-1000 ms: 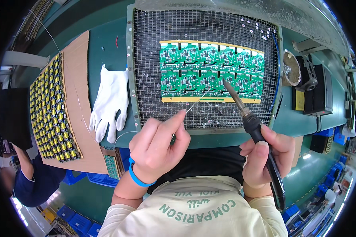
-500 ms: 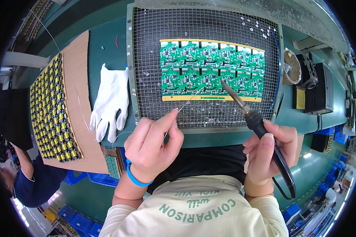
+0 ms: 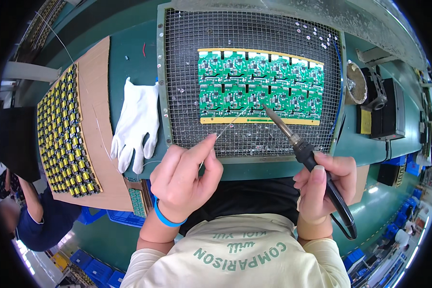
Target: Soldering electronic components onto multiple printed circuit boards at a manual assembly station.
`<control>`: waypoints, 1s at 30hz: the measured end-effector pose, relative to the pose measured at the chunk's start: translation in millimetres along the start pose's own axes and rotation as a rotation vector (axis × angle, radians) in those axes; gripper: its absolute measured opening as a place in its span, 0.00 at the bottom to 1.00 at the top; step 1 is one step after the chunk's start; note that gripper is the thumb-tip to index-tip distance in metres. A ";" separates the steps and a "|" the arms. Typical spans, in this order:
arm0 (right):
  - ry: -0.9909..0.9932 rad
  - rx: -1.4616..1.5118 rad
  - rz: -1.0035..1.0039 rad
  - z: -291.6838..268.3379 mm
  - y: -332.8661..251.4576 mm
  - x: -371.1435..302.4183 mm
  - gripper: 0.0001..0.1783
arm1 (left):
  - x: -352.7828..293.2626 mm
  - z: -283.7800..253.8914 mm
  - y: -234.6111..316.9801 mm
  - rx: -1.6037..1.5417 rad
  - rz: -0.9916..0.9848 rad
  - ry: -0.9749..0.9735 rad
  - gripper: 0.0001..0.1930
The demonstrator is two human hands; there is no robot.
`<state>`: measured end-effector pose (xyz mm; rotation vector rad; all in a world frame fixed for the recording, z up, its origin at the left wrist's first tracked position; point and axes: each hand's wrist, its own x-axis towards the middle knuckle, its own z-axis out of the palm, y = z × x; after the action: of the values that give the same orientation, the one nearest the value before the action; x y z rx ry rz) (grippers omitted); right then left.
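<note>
Green circuit boards, joined in one sheet, lie across the middle of the wire mesh. We see the left hand pinching a thin wire between thumb and forefinger; inside the fist, the wire is lost to view. The right hand is wrapped round the handle of a soldering iron. We cannot tell whether the iron's tip touches the boards; its shaft hides part of their near strip. The left hand covers the mesh's near left corner, and a metal beam overhangs its far edge. White bits dot the far right corner. Beside the left edge we note a white glove on the tabletop; past the right edge, a bowl.
</note>
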<state>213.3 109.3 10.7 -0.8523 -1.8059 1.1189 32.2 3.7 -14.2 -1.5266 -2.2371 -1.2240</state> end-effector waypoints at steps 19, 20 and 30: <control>-0.015 0.061 0.048 8.2 -3.9 4.9 0.08 | 6.5 -1.2 -10.2 0.012 -0.011 0.058 0.15; -0.010 0.059 0.043 10.3 -4.4 5.3 0.08 | 7.2 -0.4 -11.1 0.002 0.005 0.060 0.15; -0.026 0.067 0.053 18.7 -3.6 10.8 0.09 | 9.2 -6.3 -14.2 0.030 -0.021 0.043 0.16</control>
<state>191.4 110.5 12.3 -0.8542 -1.7660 1.2229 14.2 3.7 -12.6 -1.4551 -2.2395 -1.2124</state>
